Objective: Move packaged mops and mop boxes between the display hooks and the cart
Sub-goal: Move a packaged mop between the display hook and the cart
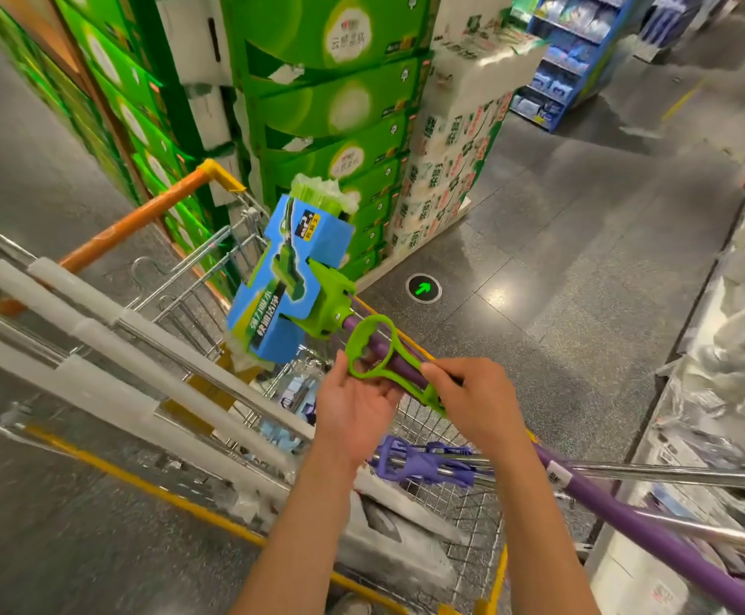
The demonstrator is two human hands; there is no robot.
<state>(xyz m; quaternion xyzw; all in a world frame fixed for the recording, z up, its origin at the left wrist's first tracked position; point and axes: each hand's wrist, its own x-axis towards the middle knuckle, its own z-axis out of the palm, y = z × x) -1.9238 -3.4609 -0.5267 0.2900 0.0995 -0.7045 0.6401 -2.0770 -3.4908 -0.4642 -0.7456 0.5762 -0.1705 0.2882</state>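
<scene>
The right hand (477, 403) pinches the green lever (384, 361) of a purple-handled mop (628, 521) between thumb and curled fingers, while the left hand (352, 406), palm up and fingers loosely spread, touches the lever's ring from below. The mop's head, wrapped in a blue card sleeve (284, 281), stands tilted above the wire cart (463, 517), which holds other long mops with white-wrapped handles (148, 375) and a violet one (423, 463). Around lie a grey speckled floor (583, 259) with a green arrow marker (423, 288) and stacked green boxes (330, 104).
</scene>
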